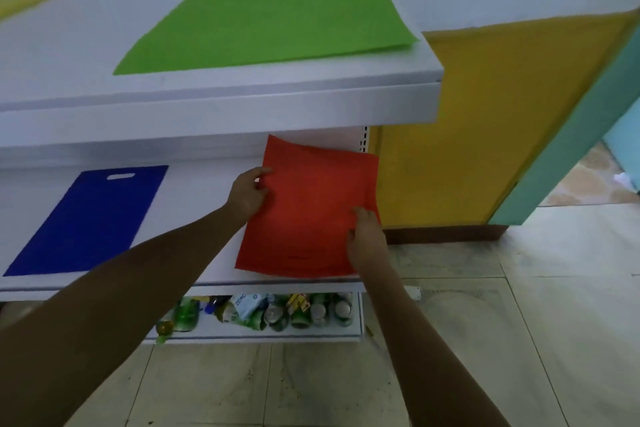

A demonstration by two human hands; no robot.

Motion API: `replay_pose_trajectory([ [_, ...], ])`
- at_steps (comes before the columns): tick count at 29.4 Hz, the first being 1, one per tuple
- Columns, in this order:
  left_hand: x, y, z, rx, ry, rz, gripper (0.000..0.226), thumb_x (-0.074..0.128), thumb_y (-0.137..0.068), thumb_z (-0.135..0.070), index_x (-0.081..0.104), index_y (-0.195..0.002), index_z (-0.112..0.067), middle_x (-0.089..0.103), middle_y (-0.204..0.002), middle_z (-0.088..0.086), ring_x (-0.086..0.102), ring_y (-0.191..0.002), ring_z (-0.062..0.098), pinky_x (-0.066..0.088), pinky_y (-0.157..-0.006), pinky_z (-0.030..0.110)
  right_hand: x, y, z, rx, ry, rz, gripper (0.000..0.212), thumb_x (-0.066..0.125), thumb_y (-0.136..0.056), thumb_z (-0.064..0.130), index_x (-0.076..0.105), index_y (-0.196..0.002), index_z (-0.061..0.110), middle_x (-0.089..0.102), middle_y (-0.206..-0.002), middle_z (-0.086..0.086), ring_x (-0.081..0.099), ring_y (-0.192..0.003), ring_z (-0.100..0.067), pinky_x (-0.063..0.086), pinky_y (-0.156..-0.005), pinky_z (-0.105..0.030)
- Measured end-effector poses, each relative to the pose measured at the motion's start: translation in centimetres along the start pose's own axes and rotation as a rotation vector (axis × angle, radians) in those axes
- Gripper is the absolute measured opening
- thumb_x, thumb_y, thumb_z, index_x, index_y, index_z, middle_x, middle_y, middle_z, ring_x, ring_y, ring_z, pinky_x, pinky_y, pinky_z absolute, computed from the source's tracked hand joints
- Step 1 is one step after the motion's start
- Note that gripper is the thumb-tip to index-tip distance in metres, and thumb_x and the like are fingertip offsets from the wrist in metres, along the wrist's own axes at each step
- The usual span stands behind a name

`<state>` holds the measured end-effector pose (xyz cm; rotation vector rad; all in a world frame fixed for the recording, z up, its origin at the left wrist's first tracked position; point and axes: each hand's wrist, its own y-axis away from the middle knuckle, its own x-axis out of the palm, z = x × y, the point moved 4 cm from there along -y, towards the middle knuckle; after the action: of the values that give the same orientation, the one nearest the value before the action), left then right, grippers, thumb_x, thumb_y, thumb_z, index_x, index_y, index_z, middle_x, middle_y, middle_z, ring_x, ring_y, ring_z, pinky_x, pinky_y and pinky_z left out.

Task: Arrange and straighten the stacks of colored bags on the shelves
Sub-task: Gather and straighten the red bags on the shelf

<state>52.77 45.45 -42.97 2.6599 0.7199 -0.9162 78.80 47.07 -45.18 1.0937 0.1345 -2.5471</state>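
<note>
Red bag (311, 204) pinched between left hand (247, 192), right hand (367, 236).

Both hands (304, 215) gripping red bag (311, 211) on middle shelf (207, 282)

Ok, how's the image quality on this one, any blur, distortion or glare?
Head view: soft all over; wide-angle bending curves the upper shelf edge; the yellow bag at far left is smeared; light is flat, no glare; the red bag, left hand and right hand read clearly enough.
</note>
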Motion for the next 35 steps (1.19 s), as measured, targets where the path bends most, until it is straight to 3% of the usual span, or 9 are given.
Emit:
replay_pose_trajectory([
  [3,0.5,-1.0,1.5,-0.014,-0.143,0.021,0.053,0.055,-0.084,0.009,0.052,-0.131,-0.015,0.050,-0.137,0.009,0.054,-0.116,0.025,0.045,-0.101,0.036,1.0,-1.2,-0.9,0.036,0.136,-0.019,0.034,0.045,-0.090,0.006,0.045,-0.124,0.008,0.045,-0.121,-0.014,0.053,-0.104,-0.033,0.049,-0.087,-0.044],
  [6,1.7,-1.4,2.9,0.089,-0.493,0.165,0.064,0.064,-0.079,0.002,0.043,-0.139,-0.008,0.039,-0.144,0.015,0.039,-0.131,0.032,0.032,-0.109,0.036,1.4,-1.4,-1.7,0.074,0.353,-0.056,0.030,0.051,-0.091,0.017,0.048,-0.120,0.012,0.044,-0.127,-0.012,0.044,-0.114,-0.031,0.040,-0.093,-0.044],
  [9,1.7,-1.0,3.0,0.087,-0.717,0.115,0.067,0.068,-0.079,-0.014,0.040,-0.140,-0.013,0.031,-0.150,0.015,0.028,-0.138,0.034,0.027,-0.113,0.045,0.5,-1.1,-1.3,0.055,0.363,-0.033,0.034,0.054,-0.089,0.018,0.047,-0.122,0.012,0.041,-0.134,-0.012,0.040,-0.118,-0.031,0.037,-0.096,-0.046],
  [12,1.1,1.0,1.1,0.113,-0.588,0.079,0.062,0.068,-0.080,-0.015,0.045,-0.138,-0.012,0.034,-0.149,0.015,0.030,-0.137,0.033,0.027,-0.113,0.042,-1.1,0.0,1.2,-0.038,0.265,0.003,0.039,0.053,-0.089,0.016,0.047,-0.127,0.014,0.043,-0.133,-0.010,0.042,-0.117,-0.031,0.038,-0.097,-0.046],
  [18,-5.3,8.2,-2.5,0.180,-0.187,0.005,0.034,0.063,-0.086,-0.004,0.059,-0.120,-0.006,0.056,-0.125,0.011,0.051,-0.118,0.022,0.029,-0.099,0.015,-3.8,5.8,11.3,-0.288,0.091,0.075,0.035,0.055,-0.089,0.020,0.054,-0.124,0.023,0.050,-0.125,-0.002,0.047,-0.112,-0.021,0.043,-0.096,-0.037],
  [26,-24.2,18.4,-1.6,0.186,0.023,-0.148,0.027,0.058,-0.090,-0.006,0.058,-0.110,-0.025,0.055,-0.119,-0.003,0.051,-0.110,0.011,0.039,-0.095,0.024,-2.4,13.8,27.5,-0.448,-0.167,0.257,0.029,0.052,-0.094,0.019,0.057,-0.123,0.020,0.056,-0.125,0.004,0.049,-0.107,-0.003,0.030,-0.082,0.003],
  [29,-33.8,22.0,0.4,0.225,0.002,-0.261,0.021,0.056,-0.093,-0.013,0.061,-0.110,-0.024,0.059,-0.114,-0.004,0.056,-0.104,0.011,0.045,-0.087,0.026,0.0,17.2,36.1,-0.518,-0.217,0.273,0.027,0.052,-0.095,0.020,0.058,-0.121,0.021,0.058,-0.121,0.006,0.053,-0.105,-0.004,0.038,-0.084,-0.008],
  [32,-42.8,25.9,2.5,0.254,0.003,-0.342,0.019,0.053,-0.096,-0.021,0.060,-0.108,-0.033,0.060,-0.108,-0.016,0.056,-0.096,-0.004,0.042,-0.074,0.008,2.3,20.8,44.8,-0.599,-0.250,0.285,0.028,0.051,-0.096,0.022,0.055,-0.123,0.023,0.058,-0.118,0.010,0.053,-0.106,-0.003,0.044,-0.089,-0.019],
  [35,-51.8,30.0,4.6,0.305,-0.006,-0.422,0.020,0.052,-0.096,-0.023,0.060,-0.110,-0.034,0.059,-0.111,-0.020,0.055,-0.101,-0.006,0.041,-0.074,0.006,4.6,24.6,52.7,-0.685,-0.255,0.303,0.030,0.049,-0.096,0.024,0.050,-0.126,0.027,0.057,-0.119,0.013,0.052,-0.109,-0.002,0.046,-0.093,-0.024],
])
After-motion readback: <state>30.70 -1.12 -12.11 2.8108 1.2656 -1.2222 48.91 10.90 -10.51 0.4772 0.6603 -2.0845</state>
